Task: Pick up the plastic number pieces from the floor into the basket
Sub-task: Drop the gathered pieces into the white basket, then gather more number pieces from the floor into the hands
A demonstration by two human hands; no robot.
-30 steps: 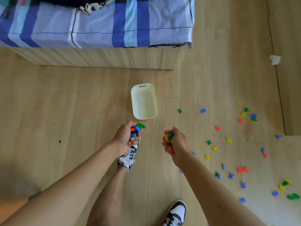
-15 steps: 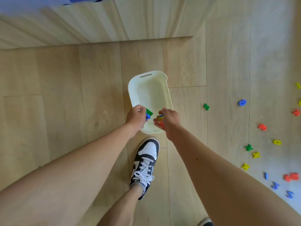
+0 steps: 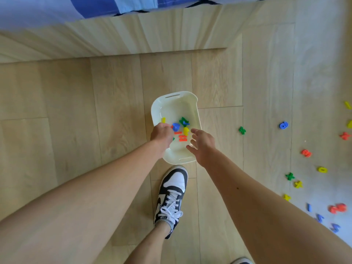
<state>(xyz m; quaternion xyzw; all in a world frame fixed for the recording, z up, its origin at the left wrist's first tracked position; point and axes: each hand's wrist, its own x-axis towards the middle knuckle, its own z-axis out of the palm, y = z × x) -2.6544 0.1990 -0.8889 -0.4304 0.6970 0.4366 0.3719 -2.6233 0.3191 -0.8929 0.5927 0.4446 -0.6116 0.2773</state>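
A cream plastic basket [image 3: 196, 119] stands on the wooden floor in front of me. Several coloured number pieces [image 3: 182, 130] are in it, blurred, some seemingly in mid-fall. My left hand [image 3: 161, 133] hovers over the basket's left rim, fingers curled, and whether it still holds a piece is hidden. My right hand [image 3: 202, 144] is over the right rim with fingers spread and nothing in it. More number pieces lie scattered on the floor to the right, among them a green one [image 3: 242, 130], a blue one [image 3: 283, 125] and a red one [image 3: 306, 153].
A black-and-white sneaker [image 3: 171, 197] on my foot stands just below the basket. A wooden bed base [image 3: 133, 35] with a blue striped sheet [image 3: 57, 8] runs across the top. A second shoe tip [image 3: 242, 261] shows at the bottom edge.
Both hands carried handfuls of pieces to the basket. The right hand has opened, and the pieces now lie or fall inside the basket. The camera has moved closer.
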